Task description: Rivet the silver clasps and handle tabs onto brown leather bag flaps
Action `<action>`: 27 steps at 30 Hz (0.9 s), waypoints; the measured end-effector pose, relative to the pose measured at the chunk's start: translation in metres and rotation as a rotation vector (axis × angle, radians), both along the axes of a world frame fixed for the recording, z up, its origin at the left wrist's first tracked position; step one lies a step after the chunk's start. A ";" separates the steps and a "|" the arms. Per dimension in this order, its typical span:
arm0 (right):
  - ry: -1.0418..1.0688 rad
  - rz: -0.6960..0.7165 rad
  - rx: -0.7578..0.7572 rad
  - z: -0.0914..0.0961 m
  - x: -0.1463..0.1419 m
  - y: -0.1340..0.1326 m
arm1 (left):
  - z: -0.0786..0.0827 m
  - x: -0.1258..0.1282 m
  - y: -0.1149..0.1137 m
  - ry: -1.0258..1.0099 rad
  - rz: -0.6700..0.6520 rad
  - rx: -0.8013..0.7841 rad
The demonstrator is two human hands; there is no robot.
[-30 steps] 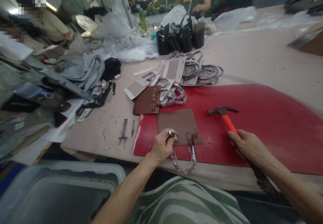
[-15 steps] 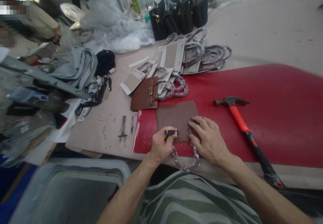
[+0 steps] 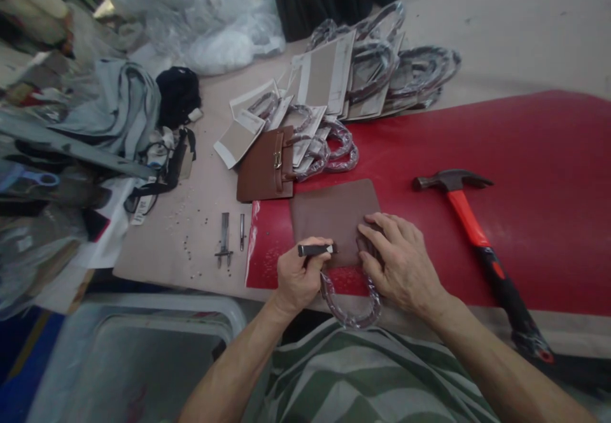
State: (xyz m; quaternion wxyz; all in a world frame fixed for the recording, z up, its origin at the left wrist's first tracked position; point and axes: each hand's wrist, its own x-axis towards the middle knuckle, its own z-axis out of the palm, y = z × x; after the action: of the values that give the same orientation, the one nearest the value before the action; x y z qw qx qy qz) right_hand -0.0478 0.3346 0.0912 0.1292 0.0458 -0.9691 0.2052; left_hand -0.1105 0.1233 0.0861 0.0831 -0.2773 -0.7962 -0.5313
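Note:
A flat brown leather bag panel lies on a red sheet in front of me. A plastic-wrapped handle loops from its near edge toward my body. My left hand is closed around a short, dark, bar-shaped metal tool, which looks like a punch. Its far end is over the panel's near part; whether it touches cannot be told. On the panel's near right corner my right hand presses with bent fingers and thumb, around the handle's end, which they partly hide.
A claw hammer lies right on the red sheet. Left are metal tools and tiny scattered bits. Beyond sit a finished brown bag, panels with wrapped handles and black bags. A grey bin stands below the table edge.
The view has tipped down and shifted slightly, so the far bags sit higher in the picture. The tool in my left hand lies a little more level. Both hands stay on the same spots.

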 end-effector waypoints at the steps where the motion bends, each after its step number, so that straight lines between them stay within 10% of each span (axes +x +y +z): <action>1: -0.001 -0.001 -0.004 0.000 0.000 0.000 | 0.000 0.000 0.000 0.023 -0.019 -0.002; 27: -0.023 -0.017 -0.012 0.001 0.001 0.000 | 0.001 0.006 0.019 0.086 0.002 -0.072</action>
State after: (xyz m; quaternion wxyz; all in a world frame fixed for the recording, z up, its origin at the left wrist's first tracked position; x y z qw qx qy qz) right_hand -0.0471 0.3342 0.0923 0.1200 0.0346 -0.9696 0.2104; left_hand -0.1046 0.1420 0.0874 0.1075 -0.3017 -0.8108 -0.4898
